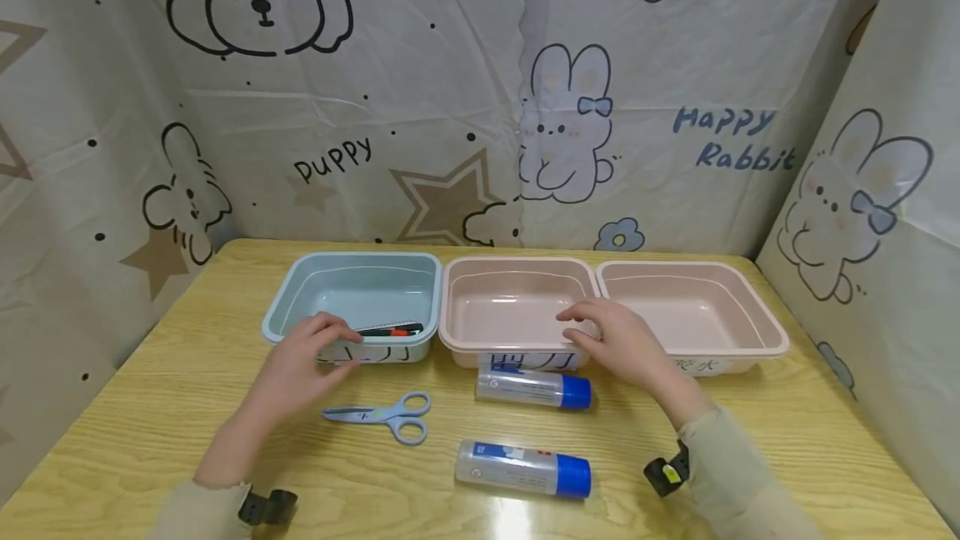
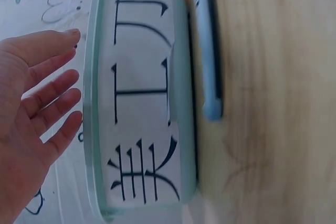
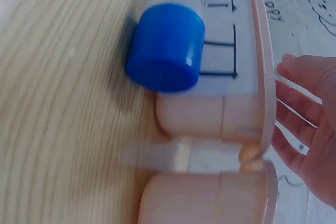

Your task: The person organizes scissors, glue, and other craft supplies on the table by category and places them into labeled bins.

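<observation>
My left hand point(image 1: 303, 361) is at the front rim of a blue basin point(image 1: 300, 282), fingers loosely bent and holding nothing. Inside that basin lie slim black and red items point(image 1: 397, 330), partly hidden by the rim. Over the front right corner of the middle pink basin point(image 1: 517, 265) hovers my right hand point(image 1: 622, 340), its fingers relaxed with nothing in them. Blue scissors point(image 1: 386, 415) lie on the table before the blue basin. One blue-capped glue tube point(image 1: 525, 388) rests against the middle basin's front, and a second glue tube point(image 1: 517, 469) lies nearer me.
Another pink basin point(image 1: 765, 332) stands at the right end of the row. The basins carry paper labels with Chinese characters, such as the label point(image 2: 142, 98) on the blue one. A printed curtain point(image 1: 450, 107) hangs behind the wooden table point(image 1: 172, 407).
</observation>
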